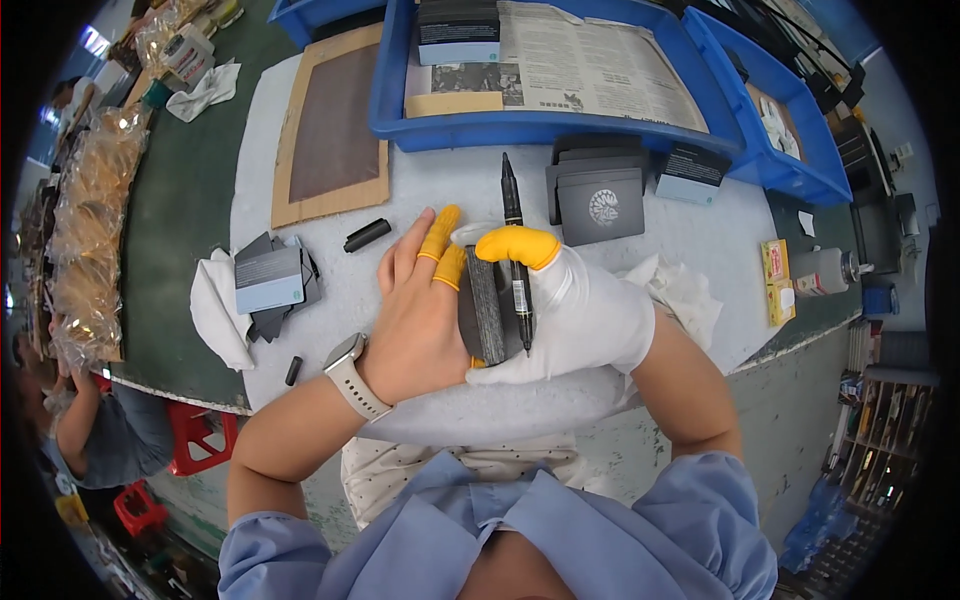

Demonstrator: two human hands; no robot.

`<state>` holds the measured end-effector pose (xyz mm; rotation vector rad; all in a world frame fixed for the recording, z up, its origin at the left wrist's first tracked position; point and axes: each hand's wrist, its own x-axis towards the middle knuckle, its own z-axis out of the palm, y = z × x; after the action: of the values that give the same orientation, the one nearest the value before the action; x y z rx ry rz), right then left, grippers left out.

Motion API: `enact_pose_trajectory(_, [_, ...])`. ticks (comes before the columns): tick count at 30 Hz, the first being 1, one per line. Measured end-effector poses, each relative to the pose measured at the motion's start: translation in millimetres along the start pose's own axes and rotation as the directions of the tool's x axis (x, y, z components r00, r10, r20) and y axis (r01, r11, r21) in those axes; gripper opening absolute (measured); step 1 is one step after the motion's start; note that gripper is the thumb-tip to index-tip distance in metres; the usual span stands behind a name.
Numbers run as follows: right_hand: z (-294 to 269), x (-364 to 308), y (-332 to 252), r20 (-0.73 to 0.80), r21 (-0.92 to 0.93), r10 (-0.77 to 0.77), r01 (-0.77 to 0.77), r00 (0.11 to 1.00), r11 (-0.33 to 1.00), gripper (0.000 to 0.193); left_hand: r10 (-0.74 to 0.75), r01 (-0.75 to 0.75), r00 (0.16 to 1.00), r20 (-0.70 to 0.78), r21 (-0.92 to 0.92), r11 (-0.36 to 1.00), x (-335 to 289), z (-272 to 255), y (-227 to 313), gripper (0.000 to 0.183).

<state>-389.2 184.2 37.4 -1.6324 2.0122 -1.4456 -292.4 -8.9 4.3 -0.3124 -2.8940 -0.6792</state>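
Note:
My left hand (425,320), bare with yellow finger cots and a watch on the wrist, is closed on a stack of dark cards (487,310), its streaky grey edge facing up. Against the other side of the stack presses my right hand (580,310), in a white glove with a yellow cot over one finger. A black double-ended marker pen (521,305) is gripped in that right hand, one tip pointing away from me and the other toward me. Just beyond the left fingers lies a black pen cap (367,235); a smaller black cap (293,371) rests near the watch.
Black cards (600,200) and a card stack (692,173) lie beyond my right hand. More cards (270,280) sit on a white cloth (220,310) at left. A framed dark panel (335,125) and blue tray (560,130) stand behind. Wrapped goods (95,220) line the far left.

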Motion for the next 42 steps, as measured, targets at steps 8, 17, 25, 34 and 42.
enact_pose_trajectory(8, [8, -1, 9, -0.067, 0.133, -0.024, 0.033, 0.997, 0.991, 0.086, 0.031, -0.026, 0.999, 0.010, -0.315, 0.949, -3, -5, -4, 0.138])
enact_pose_trajectory(17, [3, -2, 5, -0.060, 0.058, -0.007, 0.010, 0.998, 0.998, 0.087, -0.006, 0.044, 0.998, 0.069, -0.562, 0.826, -10, 7, -9, 0.139])
enact_pose_trajectory(25, [7, -3, 4, -0.016, 0.054, 0.067, -0.066, 0.998, 0.996, 0.087, -0.056, 0.086, 0.996, 0.070, -0.575, 0.814, -12, -1, -3, 0.140])
enact_pose_trajectory(34, [9, -3, 7, 0.035, 0.065, 0.098, -0.100, 0.995, 0.993, 0.083, -0.031, 0.053, 0.998, 0.050, -0.536, 0.843, -12, 0, -5, 0.139])
enact_pose_trajectory(42, [3, 0, 1, 0.014, 0.020, 0.067, -0.067, 0.998, 0.998, 0.081, -0.074, 0.084, 0.996, 0.041, -0.613, 0.786, -14, 0, -5, 0.132])
